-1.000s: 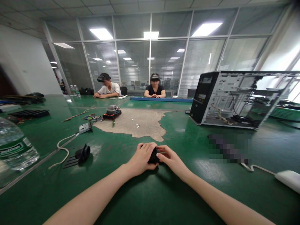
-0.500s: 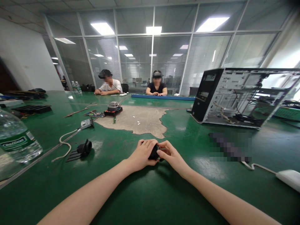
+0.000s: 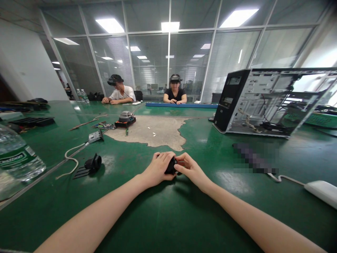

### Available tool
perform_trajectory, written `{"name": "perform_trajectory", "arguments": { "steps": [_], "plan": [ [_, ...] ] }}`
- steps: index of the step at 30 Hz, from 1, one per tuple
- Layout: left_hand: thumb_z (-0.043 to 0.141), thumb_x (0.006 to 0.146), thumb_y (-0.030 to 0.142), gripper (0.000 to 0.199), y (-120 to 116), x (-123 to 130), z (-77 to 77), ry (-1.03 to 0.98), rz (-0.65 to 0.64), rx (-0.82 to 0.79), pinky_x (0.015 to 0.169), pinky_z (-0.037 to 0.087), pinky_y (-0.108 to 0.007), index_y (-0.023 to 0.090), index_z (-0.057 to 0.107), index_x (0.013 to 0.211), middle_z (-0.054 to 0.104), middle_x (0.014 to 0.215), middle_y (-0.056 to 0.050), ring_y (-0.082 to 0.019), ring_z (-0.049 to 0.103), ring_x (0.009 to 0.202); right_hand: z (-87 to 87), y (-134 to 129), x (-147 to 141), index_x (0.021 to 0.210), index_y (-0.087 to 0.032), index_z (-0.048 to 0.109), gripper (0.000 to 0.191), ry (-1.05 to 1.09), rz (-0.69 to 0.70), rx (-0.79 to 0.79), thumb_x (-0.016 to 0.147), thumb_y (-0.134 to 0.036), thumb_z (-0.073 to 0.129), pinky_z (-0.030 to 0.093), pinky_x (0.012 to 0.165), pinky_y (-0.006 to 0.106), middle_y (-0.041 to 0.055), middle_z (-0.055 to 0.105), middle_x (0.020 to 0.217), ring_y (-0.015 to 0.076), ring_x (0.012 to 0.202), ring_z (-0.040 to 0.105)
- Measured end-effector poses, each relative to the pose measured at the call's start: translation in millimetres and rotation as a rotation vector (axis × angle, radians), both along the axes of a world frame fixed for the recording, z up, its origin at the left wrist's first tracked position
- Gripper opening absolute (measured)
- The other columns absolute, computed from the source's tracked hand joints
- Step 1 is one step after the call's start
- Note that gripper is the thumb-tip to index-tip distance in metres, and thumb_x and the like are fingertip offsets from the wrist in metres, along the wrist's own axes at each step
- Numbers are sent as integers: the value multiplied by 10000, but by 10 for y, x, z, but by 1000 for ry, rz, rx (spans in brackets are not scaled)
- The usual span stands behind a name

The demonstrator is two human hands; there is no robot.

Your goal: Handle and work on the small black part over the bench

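Note:
A small black object (image 3: pixel 170 166) is between my two hands, low over the green table (image 3: pixel 168 218). My left hand (image 3: pixel 158 168) wraps over its left side and top, the thumb below it. At its right side, my right hand (image 3: pixel 189 168) pinches the edge with thumb and fingertips. Much of the object is hidden by my fingers, so its exact shape cannot be told. Left of my hands lies a black part with a round piece and flat slats (image 3: pixel 91 164).
A plastic bottle (image 3: pixel 19 154) stands at the left. An open computer case (image 3: pixel 263 102) is at the right, with a white power strip (image 3: pixel 322 192) before it. A metal bracket (image 3: pixel 95 136) and a grey round part (image 3: pixel 126 117) lie left of centre. Two people sit opposite.
The whole view has shifted slightly, with objects appearing a little higher and further left. Both hands keep their hold on the black object, with only a slight shift of the fingers.

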State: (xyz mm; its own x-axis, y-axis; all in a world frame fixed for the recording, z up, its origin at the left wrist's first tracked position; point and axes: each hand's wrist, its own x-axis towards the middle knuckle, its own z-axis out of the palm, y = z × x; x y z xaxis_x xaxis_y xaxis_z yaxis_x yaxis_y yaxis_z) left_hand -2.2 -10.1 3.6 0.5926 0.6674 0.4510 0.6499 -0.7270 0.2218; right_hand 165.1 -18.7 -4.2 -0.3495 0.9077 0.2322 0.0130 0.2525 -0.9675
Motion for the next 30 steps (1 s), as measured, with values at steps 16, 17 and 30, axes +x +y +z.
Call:
{"name": "perform_trajectory", "arguments": {
  "steps": [16, 17, 30],
  "plan": [
    [586, 671, 312, 562, 7, 10, -1, -3, -5, 1, 889, 247, -354, 217, 314, 1153, 475, 1143, -48, -213, 421, 1054, -18, 28, 3, 843, -210, 448, 236, -8, -9, -13, 701, -333, 591, 449, 707, 300, 4, 532, 851, 141, 803, 536],
    [586, 671, 315, 561, 6, 11, 0, -3, -5, 1, 889, 248, -354, 218, 315, 1152, 475, 1144, -48, -212, 421, 1056, -26, 33, 1, 847, -209, 450, 235, -11, -20, -14, 706, -340, 585, 451, 697, 299, 4, 529, 845, 138, 787, 537],
    [596, 659, 319, 563, -4, 1, -21, 6, 6, 13, 875, 259, -356, 216, 326, 1143, 470, 1153, -51, -221, 430, 1039, -18, 27, 1, 878, -201, 440, 284, -25, 9, -2, 670, -276, 619, 448, 726, 314, 29, 505, 931, 156, 856, 535]
  ]
}}
